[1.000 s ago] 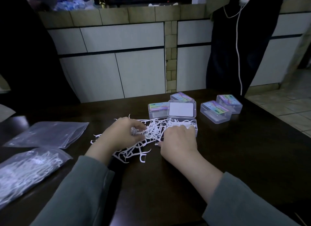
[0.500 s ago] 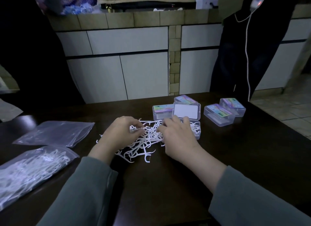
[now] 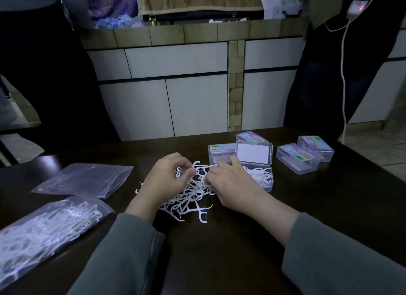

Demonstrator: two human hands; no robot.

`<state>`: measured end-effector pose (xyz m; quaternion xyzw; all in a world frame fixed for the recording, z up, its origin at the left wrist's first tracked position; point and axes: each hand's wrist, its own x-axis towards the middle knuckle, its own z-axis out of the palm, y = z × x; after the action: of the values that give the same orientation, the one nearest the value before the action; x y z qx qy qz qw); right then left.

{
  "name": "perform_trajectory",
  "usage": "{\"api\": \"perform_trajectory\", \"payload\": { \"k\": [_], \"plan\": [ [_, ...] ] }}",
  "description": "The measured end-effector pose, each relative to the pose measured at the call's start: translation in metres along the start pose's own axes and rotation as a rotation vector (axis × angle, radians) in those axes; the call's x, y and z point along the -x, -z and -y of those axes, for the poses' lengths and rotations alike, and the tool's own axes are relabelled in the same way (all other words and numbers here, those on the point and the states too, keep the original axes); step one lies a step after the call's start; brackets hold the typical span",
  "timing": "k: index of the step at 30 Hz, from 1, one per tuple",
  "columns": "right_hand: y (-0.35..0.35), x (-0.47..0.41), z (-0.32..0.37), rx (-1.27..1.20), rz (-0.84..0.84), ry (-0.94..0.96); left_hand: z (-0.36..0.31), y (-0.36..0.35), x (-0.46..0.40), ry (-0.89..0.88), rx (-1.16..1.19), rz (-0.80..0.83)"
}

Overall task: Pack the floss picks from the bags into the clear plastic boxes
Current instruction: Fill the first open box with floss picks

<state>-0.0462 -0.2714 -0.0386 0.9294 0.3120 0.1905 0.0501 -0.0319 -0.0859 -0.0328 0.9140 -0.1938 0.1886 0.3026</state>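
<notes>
The left hand (image 3: 167, 180) pinches a few picks, fingers curled, over the loose pile of floss picks (image 3: 189, 198) on the dark tabletop (image 3: 241, 239). The right hand (image 3: 232, 185) rests on the pile's right edge, fingers bent among the picks; whether it grips any I cannot tell. Just right of the pile sits the open box (image 3: 263, 178), partly filled; closed boxes (image 3: 296, 157) lie beyond it. Left of the pile lie a full bag (image 3: 44, 233) and an empty bag (image 3: 85, 179).

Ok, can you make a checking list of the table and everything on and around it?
Surface: dark table.
Job's things: loose floss picks; open box partly filled; four shut boxes; full bag.
Clutter: flat bag, looks empty.
Hands: left hand pinches picks; right hand rests on the pile, grip hidden.
Cables: white cable hanging.
Surroundings: white cabinets, tiled counter.
</notes>
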Motion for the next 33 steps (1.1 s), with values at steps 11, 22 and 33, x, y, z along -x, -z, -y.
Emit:
{"api": "perform_trajectory", "payload": {
  "k": [11, 22, 33],
  "plan": [
    [0.015, 0.003, -0.017, -0.426, -0.351, -0.272, -0.002, 0.001, 0.001, 0.016, 0.277, -0.284],
    [0.016, 0.01, -0.044, -1.053, -0.38, -0.456, -0.022, -0.013, -0.005, 0.078, 0.307, -0.406],
    [0.01, 0.035, -0.09, -1.111, -0.396, -0.589, -0.061, -0.042, -0.022, 0.068, 0.512, -0.392]
  ]
}}
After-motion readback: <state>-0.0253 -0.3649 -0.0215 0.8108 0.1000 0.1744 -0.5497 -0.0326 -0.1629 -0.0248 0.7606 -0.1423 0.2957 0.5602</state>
